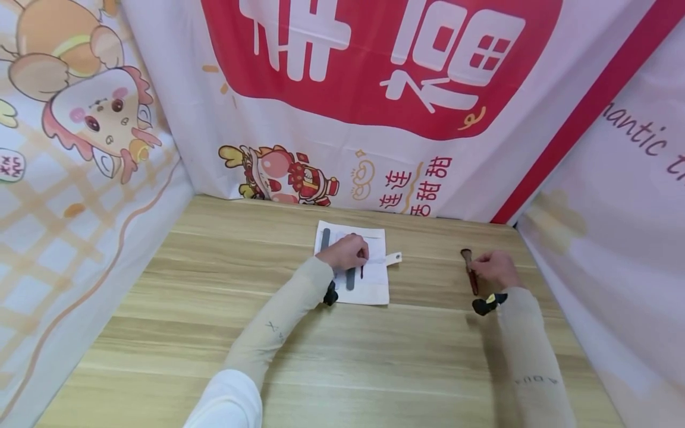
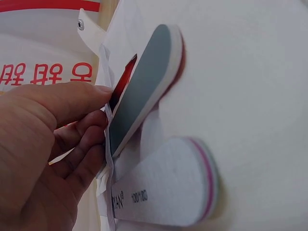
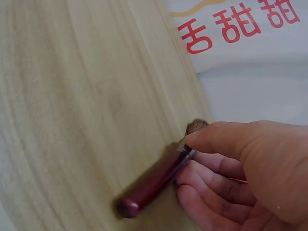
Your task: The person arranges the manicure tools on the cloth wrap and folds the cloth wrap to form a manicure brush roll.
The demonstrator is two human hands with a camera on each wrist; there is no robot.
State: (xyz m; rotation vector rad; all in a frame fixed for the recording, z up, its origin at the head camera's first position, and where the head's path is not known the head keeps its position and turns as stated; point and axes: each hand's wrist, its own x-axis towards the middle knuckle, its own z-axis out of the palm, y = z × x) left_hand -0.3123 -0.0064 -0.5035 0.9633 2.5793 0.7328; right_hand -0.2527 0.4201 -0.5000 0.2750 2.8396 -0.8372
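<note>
Brush [image 3: 156, 180] lies between the thumb and fingers of the right hand [image 1: 497, 267], pinched close to its bristles. The right wrist view shows the grip that the head view leaves small: thumb over the metal collar [image 3: 182, 145], the other fingers curled behind the handle, bristles just past the thumb tip. From there the dark red handle slants away from the fingers to a rounded end; whether that end touches the table [image 1: 428, 351] I cannot tell. Seen from the head, the bristles lie on the far side of the fingers and the handle points back towards the person.

The left hand [image 1: 348, 252] pinches the white pouch [image 1: 377, 291], and only the left wrist view makes this clear: thumb on one side of the hem [image 2: 110, 197], fingers bent behind it. Just past the thumb tip stands a slim red tool [image 2: 123, 84], with a grey file [image 2: 143, 84] right beside it. Lower, below the fingers, is a pale file [image 2: 168, 187] printed 100/180, with a pink line in its edge.

The head view alone shows another grey strip [image 1: 325, 239] left of these fingers, and the pouch lying on the table. A snap strap [image 1: 393, 258] sticks out to their right. Beyond both hands hangs a white cloth [image 1: 460, 196] with red lettering.
</note>
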